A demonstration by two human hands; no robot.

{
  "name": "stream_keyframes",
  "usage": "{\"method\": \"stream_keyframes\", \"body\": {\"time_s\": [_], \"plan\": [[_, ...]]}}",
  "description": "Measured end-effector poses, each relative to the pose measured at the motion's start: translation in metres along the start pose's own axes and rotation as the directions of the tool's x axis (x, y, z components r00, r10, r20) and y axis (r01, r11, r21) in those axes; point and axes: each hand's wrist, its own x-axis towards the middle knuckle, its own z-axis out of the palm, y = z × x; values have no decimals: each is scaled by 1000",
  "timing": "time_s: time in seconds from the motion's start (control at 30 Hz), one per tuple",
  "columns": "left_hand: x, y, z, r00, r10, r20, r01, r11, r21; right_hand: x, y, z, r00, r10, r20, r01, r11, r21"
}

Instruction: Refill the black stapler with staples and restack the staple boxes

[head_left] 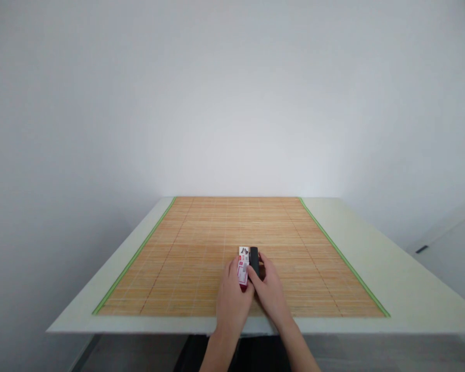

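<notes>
Near the front middle of the bamboo mat (pixel 232 222), my left hand (pixel 233 292) is closed around a small white box (pixel 243 266) with red print and a small dark picture on its top end. Right beside the box, on its right, lies a slim black stapler (pixel 254 258), lengthwise to me. My right hand (pixel 269 287) grips the stapler, its thumb lying across the near end and its fingers along the right side. Both hands are close together, and their fingers hide the lower parts of the two things.
The mat has green edging and covers most of a white table (pixel 372 258). Beyond the table's far edge rises a plain pale wall (pixel 232 103). To the right, a low white panel (pixel 455 253) carries a small dark handle (pixel 421 249).
</notes>
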Motion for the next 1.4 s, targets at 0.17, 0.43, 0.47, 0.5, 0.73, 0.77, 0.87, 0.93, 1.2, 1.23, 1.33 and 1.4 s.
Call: {"method": "stream_keyframes", "body": {"time_s": [0.17, 0.43, 0.47, 0.5, 0.73, 0.77, 0.87, 0.93, 1.2, 1.23, 1.33, 1.4], "plan": [[-5, 6, -2, 999, 2, -44, 7, 982, 187, 4, 3, 0, 1000, -18, 10, 19, 997, -76], [12, -21, -26, 994, -14, -110, 39, 972, 232, -3, 7, -1, 997, -73, -30, 68, 990, -122], [19, -28, -31, 992, -7, -130, 39, 968, 249, -3, 5, -1, 997, -71, -26, 68, 991, -116], [27, -34, -34, 989, 2, -146, 37, 962, 269, -3, 4, -1, 997, -70, -21, 67, 992, -111], [53, -61, -43, 984, 80, -158, -25, 945, 325, -4, 0, -2, 997, -71, -20, 68, 991, -114], [49, -63, -44, 982, 86, -167, -26, 944, 329, -4, 0, -1, 997, -72, -20, 69, 991, -116], [28, -70, -53, 977, 100, -191, -26, 934, 356, -4, 0, -1, 997, -75, -23, 72, 991, -109], [12, -78, -65, 980, 103, -170, -29, 919, 394, -4, 0, -1, 997, -74, -30, 71, 991, -114], [-18, -58, -69, 977, 132, -168, -22, 843, 537, -6, -1, 0, 996, -85, -31, 79, 986, -147], [-18, -48, -59, 975, 167, -147, -67, 851, 521, -5, -1, 0, 995, -90, -31, 85, 986, -146], [-14, -22, -29, 969, 247, 27, -234, 869, 436, -6, -1, -3, 991, -109, -75, 97, 985, -146], [-6, -13, -13, 973, 222, 61, -228, 882, 413, -8, -2, -6, 987, -117, -110, 100, 983, -154]]}}
